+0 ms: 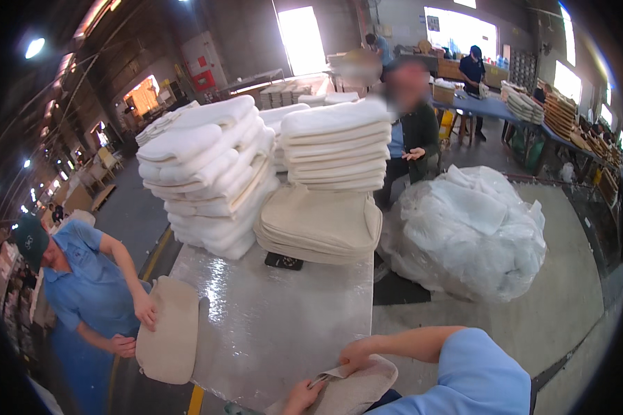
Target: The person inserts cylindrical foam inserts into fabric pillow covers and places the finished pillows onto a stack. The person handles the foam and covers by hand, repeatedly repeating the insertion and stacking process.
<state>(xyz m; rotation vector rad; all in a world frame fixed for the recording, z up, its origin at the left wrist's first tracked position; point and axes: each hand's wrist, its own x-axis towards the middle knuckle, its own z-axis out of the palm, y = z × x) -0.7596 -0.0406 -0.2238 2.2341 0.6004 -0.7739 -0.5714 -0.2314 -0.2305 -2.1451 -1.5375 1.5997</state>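
A beige cushion cover (356, 389) lies against my body at the table's near edge, its opening edge lifted. My left hand (303, 397) is closed on the near side of that opening, partly cut off by the picture's lower edge. The fingers of my right hand (354, 354) pinch the cover's upper edge, a little farther off. Between the two hands runs a narrow fold or slit; whether a zipper is there is too small to tell. Ahead on the table sits a stack of flat beige covers (318, 225), topped by folded white padding (336, 149).
Tall white padding stacks (208, 173) stand at the table's far left. A dark phone-like object (284, 261) lies on the plastic-covered table (284, 311). At left a co-worker (93, 277) handles a beige cushion (167, 330). A large plastic-wrapped bundle (471, 235) sits right; another person (415, 131) stands behind.
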